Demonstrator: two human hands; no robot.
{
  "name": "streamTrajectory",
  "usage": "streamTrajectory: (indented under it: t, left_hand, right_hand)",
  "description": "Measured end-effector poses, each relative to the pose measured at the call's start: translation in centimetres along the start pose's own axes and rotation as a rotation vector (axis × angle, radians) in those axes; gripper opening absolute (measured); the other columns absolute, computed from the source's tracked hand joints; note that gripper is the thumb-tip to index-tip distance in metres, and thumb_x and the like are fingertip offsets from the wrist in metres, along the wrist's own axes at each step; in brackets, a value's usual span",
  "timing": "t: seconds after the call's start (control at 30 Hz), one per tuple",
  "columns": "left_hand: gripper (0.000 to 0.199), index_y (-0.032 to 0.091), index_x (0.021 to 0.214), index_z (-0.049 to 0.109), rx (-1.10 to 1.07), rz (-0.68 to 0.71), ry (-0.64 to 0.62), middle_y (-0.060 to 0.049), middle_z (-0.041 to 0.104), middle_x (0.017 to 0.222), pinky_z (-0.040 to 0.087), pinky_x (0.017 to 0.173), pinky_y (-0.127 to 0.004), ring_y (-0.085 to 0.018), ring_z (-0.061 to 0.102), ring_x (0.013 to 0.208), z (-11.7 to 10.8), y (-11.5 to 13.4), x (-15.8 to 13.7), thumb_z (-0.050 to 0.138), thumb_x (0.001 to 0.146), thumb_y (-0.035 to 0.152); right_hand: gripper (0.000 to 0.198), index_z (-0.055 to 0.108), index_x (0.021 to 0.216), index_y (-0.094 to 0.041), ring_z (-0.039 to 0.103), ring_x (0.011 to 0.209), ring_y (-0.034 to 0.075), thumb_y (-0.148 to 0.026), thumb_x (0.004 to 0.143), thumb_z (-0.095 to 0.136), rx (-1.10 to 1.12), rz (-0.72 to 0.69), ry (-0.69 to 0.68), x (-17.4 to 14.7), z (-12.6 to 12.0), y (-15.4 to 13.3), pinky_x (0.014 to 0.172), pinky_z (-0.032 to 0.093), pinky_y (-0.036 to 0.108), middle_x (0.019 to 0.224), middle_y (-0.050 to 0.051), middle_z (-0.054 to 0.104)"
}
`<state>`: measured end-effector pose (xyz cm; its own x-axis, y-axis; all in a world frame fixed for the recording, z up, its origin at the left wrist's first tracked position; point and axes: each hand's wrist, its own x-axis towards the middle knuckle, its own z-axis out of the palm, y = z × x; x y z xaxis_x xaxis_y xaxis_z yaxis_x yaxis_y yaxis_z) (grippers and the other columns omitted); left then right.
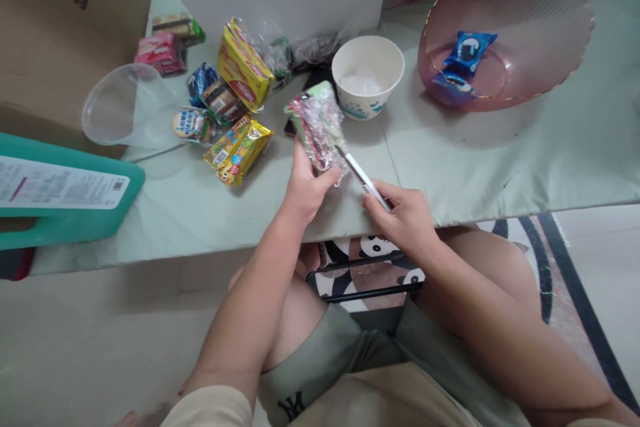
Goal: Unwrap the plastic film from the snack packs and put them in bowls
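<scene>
In my left hand (305, 187) is a snack pack (320, 121) in crinkled clear plastic wrap, with green and pink showing through. My fingers are closed around its lower end, holding it tilted above the table. My right hand (403, 213) grips a slim white utility knife (361, 172) with a dark tip. That tip meets the right side of the wrap; whether it has cut in I cannot tell. Just behind the pack stands a white paper cup (367, 73) with something pale inside. A dark flat object (290, 127) lies partly hidden behind the pack.
Left of my hands lie several wrapped snacks, including a yellow pack (245, 67) and a pink pack (160, 53). Beside them are a clear plastic cup (113, 103), a teal container (125, 180) and a cardboard box (75, 33). A pink bowl (545, 47) holds blue packets (470, 52) at right.
</scene>
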<state>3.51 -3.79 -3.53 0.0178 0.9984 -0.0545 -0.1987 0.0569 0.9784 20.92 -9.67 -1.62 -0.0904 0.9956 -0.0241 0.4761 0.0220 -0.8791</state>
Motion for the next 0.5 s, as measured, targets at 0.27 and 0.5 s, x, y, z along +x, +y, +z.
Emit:
streamTrajectory:
  t: [0.27,0.5]
  left_hand:
    - [0.079,0.046,0.135,0.048,-0.084,-0.02,0.138,-0.002,0.068,0.121,0.055,0.092,-0.039,-0.025,0.064,0.117,-1.5,3.0,0.9,0.08,0.065,0.031]
    - [0.102,0.042,0.145,0.028,-0.109,-0.037,0.007,-0.005,0.053,0.145,0.044,0.113,-0.039,-0.022,0.052,0.137,1.9,-0.3,-1.2,0.087,0.063,0.029]
  right_hand:
    - [0.022,0.075,0.09,-0.021,0.049,0.053,0.013,-0.029,0.091,0.055,-0.123,-0.043,-0.113,0.2,-0.7,0.0,0.055,0.035,0.026,0.059,-0.001,0.058]
    - [0.04,0.071,0.126,-0.024,0.061,0.083,0.026,-0.026,0.09,0.054,-0.457,-0.129,0.363,2.5,-3.6,4.3,0.076,0.049,0.039,0.093,0.01,0.069]
